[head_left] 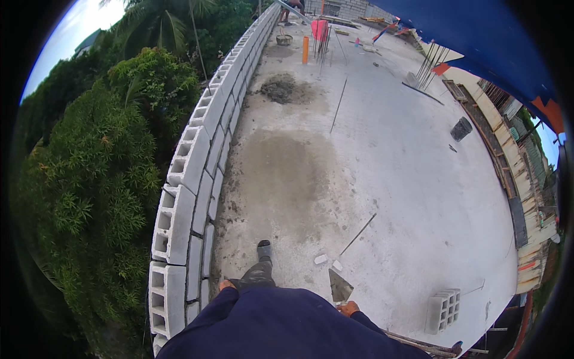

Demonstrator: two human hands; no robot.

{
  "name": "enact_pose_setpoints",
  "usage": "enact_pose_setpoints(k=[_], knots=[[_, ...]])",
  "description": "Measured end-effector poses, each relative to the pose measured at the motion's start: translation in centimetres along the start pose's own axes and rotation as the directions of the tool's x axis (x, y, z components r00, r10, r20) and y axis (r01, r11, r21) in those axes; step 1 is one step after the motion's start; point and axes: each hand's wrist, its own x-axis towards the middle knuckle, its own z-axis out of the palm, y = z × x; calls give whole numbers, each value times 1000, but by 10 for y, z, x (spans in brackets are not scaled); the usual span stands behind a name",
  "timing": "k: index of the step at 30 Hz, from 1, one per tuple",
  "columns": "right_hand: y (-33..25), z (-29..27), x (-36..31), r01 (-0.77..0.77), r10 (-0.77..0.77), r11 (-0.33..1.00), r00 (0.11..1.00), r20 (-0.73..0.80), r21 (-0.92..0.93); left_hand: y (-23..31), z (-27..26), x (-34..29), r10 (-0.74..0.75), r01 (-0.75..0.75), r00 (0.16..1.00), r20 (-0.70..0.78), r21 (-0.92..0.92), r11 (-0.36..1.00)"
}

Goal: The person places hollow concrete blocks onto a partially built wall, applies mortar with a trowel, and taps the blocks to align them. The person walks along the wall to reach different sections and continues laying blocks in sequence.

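My right hand point(348, 308) is closed on a trowel point(339, 286), whose pointed metal blade extends forward over the concrete floor. Beside my left leg is my left hand point(227, 285), only partly visible; its fingers are too small and hidden to read. On my left runs a low wall of grey hollow blocks point(174, 224), their open cells facing up along the top course. Just ahead of the trowel blade lie two small pale pieces point(321, 259), with a thin rod point(359, 233) beyond them.
A loose hollow block point(443, 311) stands at right. Ahead are a mortar heap point(278, 90), a basin point(284, 39), an orange pipe point(305, 50) and upright rebar point(323, 45). A dark bucket point(461, 128) lies farther right. Another person point(292, 8) bends by the far wall. Trees drop away left.
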Motion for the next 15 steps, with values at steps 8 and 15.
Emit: enact_pose_setpoints(k=[8,15], knots=[[-100,-83,17,-286,300,953,935,-188,96,92,-48,183,75,-41,952,296,-121,992],[-226,-177,53,-134,321,833,908,-270,537,185,-119,295,184,-257,833,522,70,964]])
